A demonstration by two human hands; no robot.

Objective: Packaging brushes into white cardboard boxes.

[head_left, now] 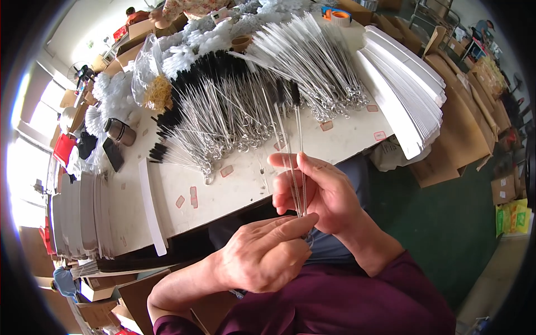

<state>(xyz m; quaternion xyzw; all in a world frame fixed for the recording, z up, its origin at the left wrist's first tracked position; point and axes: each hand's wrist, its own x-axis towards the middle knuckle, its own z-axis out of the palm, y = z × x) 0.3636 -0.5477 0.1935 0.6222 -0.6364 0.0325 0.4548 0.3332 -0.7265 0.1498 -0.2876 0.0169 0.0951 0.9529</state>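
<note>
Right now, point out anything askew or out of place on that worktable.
One white card strip lies alone near the table's front edge, apart from the fanned stacks. The wire brushes lie in loose, crisscrossed heaps. Nothing looks spilled or damaged.

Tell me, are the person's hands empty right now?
No, the right hand and left hand together pinch a few thin wire-handled brushes held upright above the lap.

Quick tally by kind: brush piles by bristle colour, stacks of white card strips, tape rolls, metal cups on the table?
White-bristle wire brush piles: 1
Black-bristle wire brush piles: 1
Stacks of white card strips: 2
Tape rolls: 1
Metal cups: 1
Total: 6

Both hands, left hand and right hand, hold a few thin wire brushes, too fine to count.
</note>
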